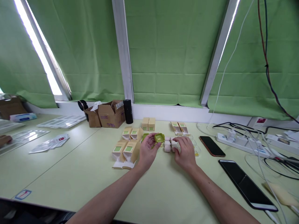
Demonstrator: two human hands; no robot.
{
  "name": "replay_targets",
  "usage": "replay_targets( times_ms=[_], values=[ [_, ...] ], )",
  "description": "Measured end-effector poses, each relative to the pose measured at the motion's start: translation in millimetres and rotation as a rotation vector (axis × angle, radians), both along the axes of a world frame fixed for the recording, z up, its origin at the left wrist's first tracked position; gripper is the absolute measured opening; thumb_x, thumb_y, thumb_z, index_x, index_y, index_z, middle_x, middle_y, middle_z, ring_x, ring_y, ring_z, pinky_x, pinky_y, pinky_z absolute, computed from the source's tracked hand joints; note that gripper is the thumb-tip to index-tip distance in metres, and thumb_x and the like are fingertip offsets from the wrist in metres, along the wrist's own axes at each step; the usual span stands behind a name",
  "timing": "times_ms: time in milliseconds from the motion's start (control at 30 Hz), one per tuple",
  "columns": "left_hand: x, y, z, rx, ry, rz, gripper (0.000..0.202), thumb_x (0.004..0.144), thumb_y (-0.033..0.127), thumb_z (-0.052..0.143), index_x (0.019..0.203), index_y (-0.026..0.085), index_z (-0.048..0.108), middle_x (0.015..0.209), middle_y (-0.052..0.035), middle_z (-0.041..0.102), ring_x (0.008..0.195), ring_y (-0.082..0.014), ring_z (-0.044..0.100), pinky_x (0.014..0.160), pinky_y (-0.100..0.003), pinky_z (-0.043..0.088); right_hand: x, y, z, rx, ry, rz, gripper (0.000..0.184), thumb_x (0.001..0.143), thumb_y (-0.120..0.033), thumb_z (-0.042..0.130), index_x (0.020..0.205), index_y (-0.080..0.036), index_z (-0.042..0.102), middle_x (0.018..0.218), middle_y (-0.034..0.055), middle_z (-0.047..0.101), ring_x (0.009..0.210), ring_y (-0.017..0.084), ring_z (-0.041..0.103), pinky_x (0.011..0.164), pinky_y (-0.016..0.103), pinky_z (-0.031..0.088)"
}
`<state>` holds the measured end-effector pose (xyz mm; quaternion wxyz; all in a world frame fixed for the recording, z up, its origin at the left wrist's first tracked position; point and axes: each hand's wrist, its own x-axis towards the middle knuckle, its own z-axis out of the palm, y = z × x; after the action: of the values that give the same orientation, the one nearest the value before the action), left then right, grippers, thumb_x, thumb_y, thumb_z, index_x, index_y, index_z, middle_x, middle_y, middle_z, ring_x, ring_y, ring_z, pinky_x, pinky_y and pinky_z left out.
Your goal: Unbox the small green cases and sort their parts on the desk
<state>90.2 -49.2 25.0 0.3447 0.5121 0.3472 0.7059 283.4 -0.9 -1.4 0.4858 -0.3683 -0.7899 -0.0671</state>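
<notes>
My left hand (147, 151) holds a small green lid or cap (159, 137) between thumb and fingers, just above the pale green table (77, 165). Close to its right, my right hand (185, 151) curls over small white jars (167, 145) lying on the table, and its fingers grip one of them. Several tan cartons with green square labels (126, 149) stand and lie just left of my left hand. More of these cartons (148, 123) sit behind the hands, and two opened ones (179, 127) lie further right.
Two dark phones (212, 146) (245, 183) lie right of my hands, near a white power strip (240, 141) with tangled cables. Brown cardboard boxes (109, 113) and a black cylinder (128, 111) stand at the back left. Plastic trays and leaflets (50, 143) lie on the left.
</notes>
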Motion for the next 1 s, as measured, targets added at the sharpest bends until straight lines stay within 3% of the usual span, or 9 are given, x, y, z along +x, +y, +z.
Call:
replay_targets(
  times_ms=[133, 267, 433, 633, 1000],
  values=[
    [4, -5, 5.0, -0.021, -0.047, -0.077, 0.050, 0.074, 0.031, 0.090, 0.112, 0.018, 0.060, 0.116, -0.0127, 0.074, 0.112, -0.0242, 0.072, 0.106, -0.042, 0.055, -4, -6, 2.9, 0.060, 0.087, 0.084, 0.035, 0.087, -0.015, 0.059, 0.120, -0.023, 0.055, 0.114, 0.0093, 0.066, 0.110, 0.031, 0.056, 0.094, 0.050, 0.050],
    [12, -12, 5.0, -0.042, -0.063, -0.142, 0.050, 0.073, 0.030, 0.091, 0.109, 0.018, 0.060, 0.119, -0.0138, 0.075, 0.113, -0.0250, 0.072, 0.106, -0.043, 0.055, -17, -17, 5.5, 0.083, 0.108, 0.169, 0.045, 0.091, -0.026, 0.064, 0.133, -0.023, 0.048, 0.124, 0.0127, 0.062, 0.119, 0.033, 0.055, 0.099, 0.054, 0.050],
    [24, -19, 2.1, -0.076, -0.059, -0.180, 0.050, 0.071, 0.029, 0.093, 0.104, 0.018, 0.058, 0.117, -0.0142, 0.077, 0.112, -0.0259, 0.074, 0.103, -0.042, 0.056, -24, -21, 6.0, 0.092, 0.195, 0.184, 0.044, 0.092, -0.032, 0.065, 0.131, -0.024, 0.046, 0.125, 0.0134, 0.059, 0.120, 0.033, 0.054, 0.100, 0.056, 0.050],
    [28, -20, -1.8, -0.080, 0.032, -0.125, 0.051, 0.068, 0.028, 0.095, 0.100, 0.018, 0.057, 0.109, -0.0119, 0.078, 0.107, -0.0251, 0.074, 0.102, -0.044, 0.057, -22, -23, 9.5, 0.082, 0.215, 0.200, 0.041, 0.087, -0.026, 0.060, 0.125, -0.023, 0.046, 0.123, 0.0133, 0.058, 0.119, 0.033, 0.054, 0.100, 0.057, 0.048],
    [22, -19, -7.3, 0.035, 0.272, 0.035, 0.036, 0.093, 0.046, 0.071, 0.115, 0.020, 0.057, 0.115, -0.0115, 0.070, 0.109, -0.0228, 0.070, 0.099, -0.040, 0.056, -18, -34, 21.9, 0.072, 0.206, 0.221, 0.044, 0.088, -0.024, 0.060, 0.129, -0.023, 0.047, 0.129, 0.0147, 0.054, 0.127, 0.035, 0.049, 0.104, 0.058, 0.044]
  ],
)
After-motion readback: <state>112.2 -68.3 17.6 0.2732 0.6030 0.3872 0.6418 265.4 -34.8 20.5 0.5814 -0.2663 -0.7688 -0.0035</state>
